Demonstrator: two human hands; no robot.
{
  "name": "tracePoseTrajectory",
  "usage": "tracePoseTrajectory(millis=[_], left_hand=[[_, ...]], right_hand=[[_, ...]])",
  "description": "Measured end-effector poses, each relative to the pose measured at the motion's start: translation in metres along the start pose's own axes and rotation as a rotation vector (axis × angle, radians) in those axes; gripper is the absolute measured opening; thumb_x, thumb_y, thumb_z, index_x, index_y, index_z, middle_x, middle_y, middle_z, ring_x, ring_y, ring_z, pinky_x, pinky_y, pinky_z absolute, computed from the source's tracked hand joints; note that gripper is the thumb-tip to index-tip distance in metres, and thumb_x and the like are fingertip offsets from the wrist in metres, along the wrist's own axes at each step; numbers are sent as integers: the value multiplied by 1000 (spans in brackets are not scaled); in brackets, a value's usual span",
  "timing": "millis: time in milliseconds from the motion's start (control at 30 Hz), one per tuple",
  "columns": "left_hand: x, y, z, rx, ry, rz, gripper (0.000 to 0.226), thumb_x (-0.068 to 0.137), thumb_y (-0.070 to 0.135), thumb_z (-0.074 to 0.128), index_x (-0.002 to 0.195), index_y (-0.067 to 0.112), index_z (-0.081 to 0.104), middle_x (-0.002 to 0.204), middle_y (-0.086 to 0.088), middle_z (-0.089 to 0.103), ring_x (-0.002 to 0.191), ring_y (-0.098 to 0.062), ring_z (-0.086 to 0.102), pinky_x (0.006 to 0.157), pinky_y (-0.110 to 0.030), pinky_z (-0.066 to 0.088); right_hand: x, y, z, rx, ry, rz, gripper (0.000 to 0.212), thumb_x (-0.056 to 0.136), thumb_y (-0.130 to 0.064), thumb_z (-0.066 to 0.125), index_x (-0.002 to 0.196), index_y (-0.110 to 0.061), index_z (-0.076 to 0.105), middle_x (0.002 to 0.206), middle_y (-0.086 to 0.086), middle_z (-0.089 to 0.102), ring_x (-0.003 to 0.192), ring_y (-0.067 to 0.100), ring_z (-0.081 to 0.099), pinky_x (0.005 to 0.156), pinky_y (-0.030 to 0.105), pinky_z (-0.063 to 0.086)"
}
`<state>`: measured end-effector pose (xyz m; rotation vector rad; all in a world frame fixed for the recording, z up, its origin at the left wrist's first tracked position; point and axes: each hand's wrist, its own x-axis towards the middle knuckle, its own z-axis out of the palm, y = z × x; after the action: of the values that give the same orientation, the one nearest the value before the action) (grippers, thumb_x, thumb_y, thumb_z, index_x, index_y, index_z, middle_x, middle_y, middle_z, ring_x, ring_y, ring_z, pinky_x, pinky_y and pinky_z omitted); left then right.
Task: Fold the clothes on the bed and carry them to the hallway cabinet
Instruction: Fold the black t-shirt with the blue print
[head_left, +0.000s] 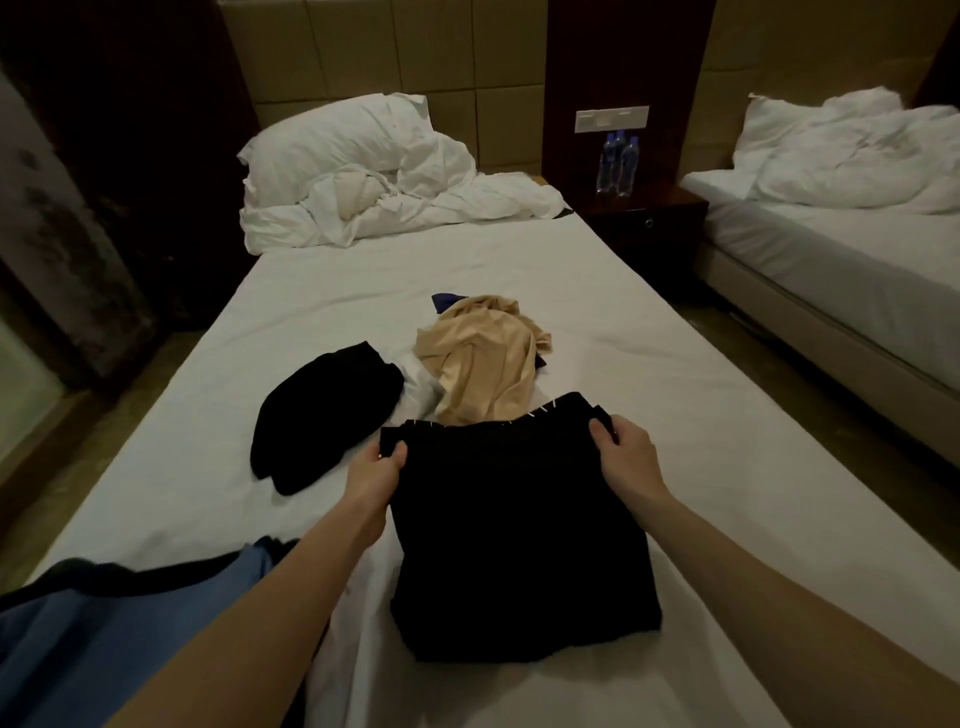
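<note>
Garment, black (519, 535): soft, light, limp; lies flat on near bed (675, 395). Left hand (376, 475) and right hand (626, 449) pinch its far corners; best held there, by the hem.

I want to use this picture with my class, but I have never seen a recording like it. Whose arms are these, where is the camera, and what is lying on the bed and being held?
There is no machine here. A person wears a wide-angle camera on the head, so the single picture looks forward and down along their own bare arms. The left hand and the right hand each grip a far corner of a black garment lying on the white bed, apparently in the middle of folding it. Beyond it lie a crumpled beige garment and another black garment, bunched up. Blue cloth shows at the near left. At the head of the bed are a pillow and rumpled bedding. Water bottles stand on the nightstand, beside a second bed.
</note>
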<state>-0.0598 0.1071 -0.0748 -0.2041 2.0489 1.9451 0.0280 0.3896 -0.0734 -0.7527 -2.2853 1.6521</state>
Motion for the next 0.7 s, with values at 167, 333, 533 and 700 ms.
tracePoseTrajectory(millis=[167, 333, 533, 700], left_hand=[[66, -13, 16, 194, 87, 49, 16, 104, 12, 47, 113, 14, 59, 111, -9, 66, 103, -23, 64, 92, -37, 52], [107, -47, 20, 593, 68, 102, 34, 99, 24, 57, 129, 11, 49, 123, -8, 62, 117, -28, 59, 99, -43, 47], [96, -31, 19, 435, 16, 19, 21, 101, 21, 54, 110, 5, 66, 100, -11, 69, 97, -28, 66, 86, -35, 51], [33, 6, 9, 141, -12, 55, 16, 104, 15, 48, 113, 10, 60, 96, -5, 65, 81, -17, 63, 68, -29, 49]], right_hand=[[73, 32, 25, -339, 56, 127, 28, 98, -48, 47, 92, -26, 64, 100, 5, 61, 97, 30, 57, 86, 46, 49], [98, 54, 36, -534, 23, 195, 23, 96, -48, 51, 101, -28, 61, 113, 7, 52, 107, 33, 50, 85, 40, 46], [102, 34, 29, -194, -195, 242, 42, 94, -26, 65, 131, -10, 54, 117, 8, 64, 99, 24, 64, 85, 35, 50], [52, -11, 4, -44, -212, 55, 15, 98, -15, 59, 100, -7, 71, 80, 4, 65, 72, 19, 60, 68, 32, 38]])
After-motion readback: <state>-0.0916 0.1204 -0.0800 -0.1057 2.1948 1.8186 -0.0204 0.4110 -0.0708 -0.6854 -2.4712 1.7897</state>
